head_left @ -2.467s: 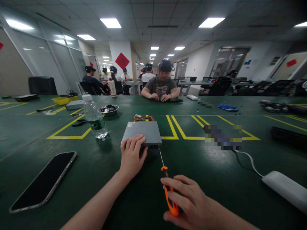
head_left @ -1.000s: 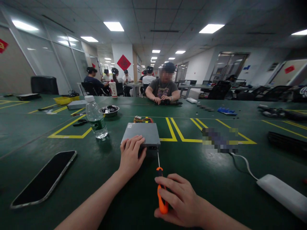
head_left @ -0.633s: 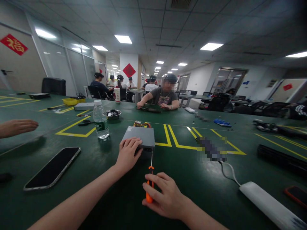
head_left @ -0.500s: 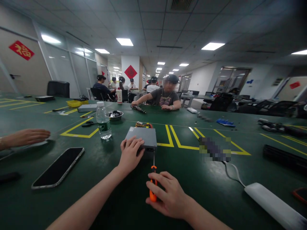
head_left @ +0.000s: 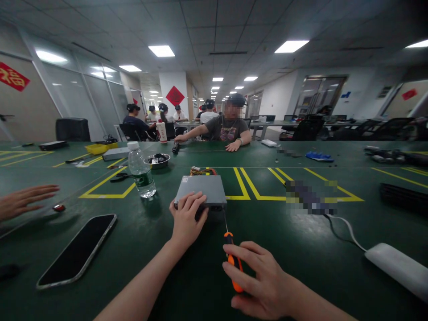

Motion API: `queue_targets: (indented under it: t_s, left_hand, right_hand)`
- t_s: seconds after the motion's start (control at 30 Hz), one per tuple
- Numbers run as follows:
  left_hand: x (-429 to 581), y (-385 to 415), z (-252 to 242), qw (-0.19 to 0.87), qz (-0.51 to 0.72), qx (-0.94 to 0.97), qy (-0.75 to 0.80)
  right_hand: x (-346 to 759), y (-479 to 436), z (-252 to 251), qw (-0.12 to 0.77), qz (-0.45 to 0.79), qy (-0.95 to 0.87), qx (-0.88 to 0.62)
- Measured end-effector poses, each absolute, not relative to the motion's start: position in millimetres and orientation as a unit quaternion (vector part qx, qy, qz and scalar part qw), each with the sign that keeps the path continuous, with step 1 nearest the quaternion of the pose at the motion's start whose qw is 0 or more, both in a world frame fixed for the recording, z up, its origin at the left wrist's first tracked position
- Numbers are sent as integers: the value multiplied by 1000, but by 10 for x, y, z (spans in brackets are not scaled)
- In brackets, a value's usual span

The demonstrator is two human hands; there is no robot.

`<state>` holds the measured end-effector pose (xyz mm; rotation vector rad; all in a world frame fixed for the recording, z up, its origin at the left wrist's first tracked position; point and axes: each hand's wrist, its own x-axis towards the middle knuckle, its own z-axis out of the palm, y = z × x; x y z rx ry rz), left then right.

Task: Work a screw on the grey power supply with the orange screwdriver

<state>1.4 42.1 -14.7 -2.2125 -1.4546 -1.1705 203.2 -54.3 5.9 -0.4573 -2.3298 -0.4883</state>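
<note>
A grey metal computer power supply (head_left: 210, 185) lies on the green table in front of me, its coloured cables bunched at the far side. My left hand (head_left: 190, 214) grips its near left part, fingers over the top and thumb at the front face. In my right hand (head_left: 257, 276) is a screwdriver (head_left: 236, 272) with an orange and black handle, held between thumb and fingers. Its thin shaft points away from me, and the tip meets the near right end of the front face. Whether it sits in a screw is too small to tell.
Left of the power supply stand a water bottle (head_left: 142, 174) and a metal bowl (head_left: 157, 160) of dark parts. A phone (head_left: 78, 249) lies nearer, beside another person's hand (head_left: 26, 200). At right is a white power strip (head_left: 397, 267). A person (head_left: 227, 127) sits opposite.
My view has shifted slightly. The screwdriver leans more, its handle further right. At left the other person's hand has lifted, with a small red item now showing. The person opposite has swung a dark tool round.
</note>
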Motion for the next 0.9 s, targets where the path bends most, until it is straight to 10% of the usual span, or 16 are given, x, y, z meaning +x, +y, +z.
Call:
queue_targets:
  t_s: [0.9]
  left_hand:
    - [36, 398, -140, 119, -421, -750, -496]
  right_hand:
    - [2003, -525, -49, 361, -154, -897, -204]
